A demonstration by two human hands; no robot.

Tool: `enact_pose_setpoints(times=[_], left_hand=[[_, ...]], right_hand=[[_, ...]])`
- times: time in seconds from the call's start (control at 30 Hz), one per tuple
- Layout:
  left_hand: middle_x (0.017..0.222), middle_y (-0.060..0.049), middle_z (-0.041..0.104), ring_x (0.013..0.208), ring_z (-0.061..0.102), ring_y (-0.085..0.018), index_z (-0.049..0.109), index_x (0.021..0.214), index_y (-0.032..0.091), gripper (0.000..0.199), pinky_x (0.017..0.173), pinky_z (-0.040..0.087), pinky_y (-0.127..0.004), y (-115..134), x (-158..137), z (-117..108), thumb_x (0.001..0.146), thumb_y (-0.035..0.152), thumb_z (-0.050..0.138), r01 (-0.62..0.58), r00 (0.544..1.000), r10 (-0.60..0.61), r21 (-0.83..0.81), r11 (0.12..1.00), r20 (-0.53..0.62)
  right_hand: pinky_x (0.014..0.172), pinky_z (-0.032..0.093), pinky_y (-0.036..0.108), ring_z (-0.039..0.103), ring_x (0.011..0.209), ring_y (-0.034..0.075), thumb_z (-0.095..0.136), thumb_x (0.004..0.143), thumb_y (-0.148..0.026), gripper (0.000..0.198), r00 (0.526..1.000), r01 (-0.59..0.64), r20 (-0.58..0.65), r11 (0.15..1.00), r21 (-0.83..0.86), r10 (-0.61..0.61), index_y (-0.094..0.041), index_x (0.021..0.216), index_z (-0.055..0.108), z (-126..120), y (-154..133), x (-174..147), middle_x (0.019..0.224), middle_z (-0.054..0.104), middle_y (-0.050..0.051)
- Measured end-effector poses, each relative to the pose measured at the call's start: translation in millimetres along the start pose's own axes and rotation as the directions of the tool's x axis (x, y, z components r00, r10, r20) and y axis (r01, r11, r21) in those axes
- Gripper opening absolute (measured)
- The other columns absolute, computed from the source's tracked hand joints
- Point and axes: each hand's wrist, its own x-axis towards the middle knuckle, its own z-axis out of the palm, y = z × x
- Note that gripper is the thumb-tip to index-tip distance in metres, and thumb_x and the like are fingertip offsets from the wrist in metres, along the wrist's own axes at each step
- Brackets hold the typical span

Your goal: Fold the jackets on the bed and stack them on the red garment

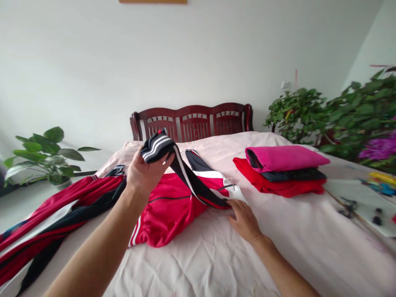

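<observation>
A red, white and navy track jacket point(168, 218) lies across the bed with its front zip showing. My left hand point(144, 172) holds up the striped cuff end of one navy sleeve point(190, 175), the fingers curled round it from below. From there the sleeve slopes down to my right hand point(244, 218), whose thumb and fingers pinch it close to the bedding near the white collar point(236, 194). The other dark sleeve point(198, 161) stretches flat toward the headboard.
Folded clothes point(286, 159) in pink, black and red are stacked on the right. More red and navy clothing point(71, 206) hangs along the bed's left side. Scissors point(349, 207) lie at the far right. Leafy plants point(298, 109) flank the wooden headboard point(194, 121).
</observation>
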Motion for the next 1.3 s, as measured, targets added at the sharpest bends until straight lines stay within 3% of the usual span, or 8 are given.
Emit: enact_pose_setpoints(times=[0.1,0.23,0.37,0.53,0.77,0.97,1.13,1.3], left_hand=[[0.127,-0.009,0.064,0.112,0.064,-0.021,0.058,0.119,0.023,0.049,0.093,0.05,-0.039,-33,18,-34,0.094,0.059,0.035,0.233,0.971,-0.217,0.198,0.952,-0.1],[0.111,-0.016,0.068,0.095,0.069,-0.026,0.063,0.109,0.013,0.046,0.087,0.051,-0.041,-75,-26,-96,0.076,0.044,0.073,0.4,0.916,-0.356,0.377,0.835,-0.184],[0.109,-0.011,0.069,0.096,0.069,-0.026,0.063,0.106,0.018,0.035,0.086,0.055,-0.039,-86,-98,-158,0.078,0.039,0.066,0.1,0.987,-0.16,0.826,0.555,-0.011],[0.124,-0.004,0.067,0.115,0.063,-0.023,0.062,0.119,0.029,0.053,0.099,0.05,-0.037,-69,-151,-212,0.071,0.009,0.053,-0.268,0.944,-0.189,0.963,0.038,0.27],[0.101,-0.004,0.073,0.096,0.067,-0.021,0.067,0.104,0.027,0.034,0.09,0.05,-0.035,-73,-145,-212,0.083,0.011,0.045,-0.322,0.941,-0.188,0.918,-0.233,0.283],[0.088,-0.004,0.072,0.089,0.066,-0.024,0.064,0.087,0.024,0.019,0.1,0.042,-0.043,-47,-128,-227,0.092,0.026,0.045,-0.279,0.956,-0.023,0.877,-0.391,0.294],[0.088,-0.002,0.073,0.092,0.067,-0.023,0.066,0.089,0.025,0.022,0.112,0.03,-0.05,-43,-135,-241,0.089,0.017,0.045,-0.281,0.959,-0.152,0.859,-0.427,0.238],[0.097,-0.004,0.073,0.105,0.065,-0.024,0.067,0.092,0.025,0.041,0.114,0.021,-0.056,-54,-143,-221,0.08,0.0,0.036,-0.225,0.974,-0.135,0.867,-0.444,0.183]], right_hand=[[0.098,0.049,0.047,0.059,0.114,0.029,0.061,0.08,-0.016,0.044,0.997,-0.065,0.04,0.997,-0.051,0.067,-0.019,0.123,0.058,4,6,-1,0.12,0.065,0.013],[0.1,0.047,0.045,0.057,0.116,0.029,0.061,0.08,-0.014,0.045,0.999,-0.053,0.006,0.995,-0.088,0.054,-0.021,0.124,0.059,3,2,-1,0.122,0.064,0.011],[0.103,0.044,0.041,0.056,0.117,0.025,0.059,0.081,-0.011,0.045,0.996,0.084,0.041,0.995,-0.063,-0.081,-0.024,0.124,0.06,2,-15,3,0.122,0.064,0.007],[0.088,0.046,0.039,0.06,0.102,0.025,0.058,0.086,-0.014,0.03,0.982,0.134,0.159,0.971,-0.197,-0.104,-0.024,0.114,0.063,13,-35,17,0.11,0.068,0.007],[0.077,0.041,0.034,0.059,0.085,0.023,0.052,0.085,-0.01,0.02,0.979,0.144,0.181,0.953,-0.266,-0.098,-0.022,0.092,0.067,25,-36,48,0.089,0.068,0.006],[0.081,0.042,0.032,0.06,0.088,0.021,0.051,0.073,-0.005,0.026,0.999,-0.002,0.035,0.967,-0.255,0.011,-0.019,0.087,0.067,-10,21,41,0.087,0.068,0.005],[0.076,0.042,0.033,0.058,0.083,0.022,0.049,0.07,-0.003,0.027,0.986,-0.066,0.127,0.948,-0.312,0.11,-0.021,0.078,0.068,-25,57,9,0.081,0.067,0.005],[0.078,0.043,0.035,0.057,0.086,0.023,0.048,0.068,0.0,0.033,0.984,-0.125,0.085,0.953,-0.275,0.154,-0.022,0.08,0.07,-26,40,8,0.087,0.07,0.006]])
